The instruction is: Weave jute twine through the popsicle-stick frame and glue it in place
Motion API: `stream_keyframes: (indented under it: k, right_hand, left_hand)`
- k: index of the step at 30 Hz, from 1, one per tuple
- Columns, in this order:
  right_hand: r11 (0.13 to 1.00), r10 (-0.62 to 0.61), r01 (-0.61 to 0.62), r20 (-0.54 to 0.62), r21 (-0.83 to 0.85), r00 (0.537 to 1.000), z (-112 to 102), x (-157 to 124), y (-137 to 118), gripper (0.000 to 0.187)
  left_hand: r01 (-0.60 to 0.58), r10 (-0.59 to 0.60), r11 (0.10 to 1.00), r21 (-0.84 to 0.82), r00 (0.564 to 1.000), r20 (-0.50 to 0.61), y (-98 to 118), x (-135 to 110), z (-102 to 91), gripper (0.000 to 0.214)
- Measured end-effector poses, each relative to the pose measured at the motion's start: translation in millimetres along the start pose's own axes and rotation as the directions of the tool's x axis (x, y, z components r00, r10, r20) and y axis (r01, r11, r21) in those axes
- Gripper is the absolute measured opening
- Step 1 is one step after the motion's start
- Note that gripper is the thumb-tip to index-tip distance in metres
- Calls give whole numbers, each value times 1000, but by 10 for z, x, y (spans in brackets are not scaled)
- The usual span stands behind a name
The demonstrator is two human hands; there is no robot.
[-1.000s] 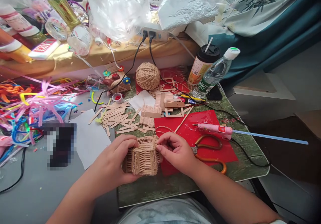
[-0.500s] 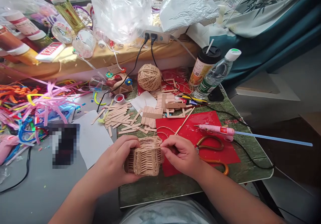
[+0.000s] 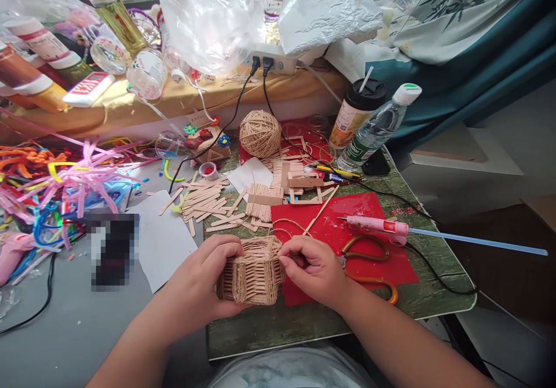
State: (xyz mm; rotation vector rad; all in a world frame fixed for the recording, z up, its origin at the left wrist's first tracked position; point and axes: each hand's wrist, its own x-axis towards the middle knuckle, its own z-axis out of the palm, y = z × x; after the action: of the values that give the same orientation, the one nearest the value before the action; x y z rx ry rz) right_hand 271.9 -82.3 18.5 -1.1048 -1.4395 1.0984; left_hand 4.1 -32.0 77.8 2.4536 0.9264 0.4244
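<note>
A small box [image 3: 255, 278] built of wooden craft sticks, its edges wound with jute twine, is held up near the front of the table. My left hand [image 3: 217, 272] is closed around its left side, thumb below and fingers on top. At the box's right upper corner, my right hand [image 3: 313, 266] pinches the jute twine [image 3: 289, 221], which loops up behind the hand. The pinched bit itself is mostly hidden by the fingers. Beyond the box sits a ball of jute twine [image 3: 260, 134]. Scissors [image 3: 369, 249] with orange-brown handles lie right of my right hand.
A pink glue gun [image 3: 377, 224] with a long glue stick rests on red paper [image 3: 330, 220], its black cord trailing right. Loose craft sticks [image 3: 206, 202] lie behind the box. A water bottle [image 3: 380, 127] and a lidded cup [image 3: 356, 113] stand back right. Pipe cleaners [image 3: 82, 174] crowd the left.
Both hands keep their hold on the box and twine in nearly the same pose. The whole view has shifted very slightly; nothing else has visibly moved.
</note>
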Motion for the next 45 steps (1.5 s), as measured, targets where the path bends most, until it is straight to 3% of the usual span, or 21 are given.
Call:
stream_keyframes:
  k: [5, 8, 15, 24, 29, 34, 38, 45]
  right_hand:
    - [967, 177, -178, 25, 184, 984, 78, -20, 89, 25]
    - [968, 168, -174, 51, 181, 984, 99, -11, 122, 36]
    - [952, 202, -204, 32, 230, 979, 131, -3, 153, 34]
    - [934, 226, -226, 33, 278, 974, 143, 20, 160, 37]
    - [935, 217, -211, 11, 286, 976, 158, 17, 153, 36]
    - [950, 192, -186, -2, 251, 981, 174, 3, 165, 34]
    - [960, 156, -147, -19, 240, 988, 164, -11, 151, 32]
    - [971, 43, -14, -116, 240, 992, -2, -67, -44, 21]
  left_hand:
    - [11, -11, 1000, -8, 1000, 2, -15, -8, -2, 66]
    - [22, -22, 999, -24, 1000, 8, -32, -16, -7, 66]
    - [53, -52, 997, -61, 998, 16, -24, -22, -13, 70]
    - [129, -126, 991, -21, 987, 95, 176, 5, -119, 77]
    - [32, -50, 988, 148, 992, 117, 357, 114, -173, 90]
    - [-22, -27, 957, 289, 986, 164, 518, 321, -126, 83]
    - [-45, -9, 958, 284, 983, 184, 558, 375, -78, 74]
    - [-76, 69, 982, 172, 997, 46, 581, 221, -68, 79]
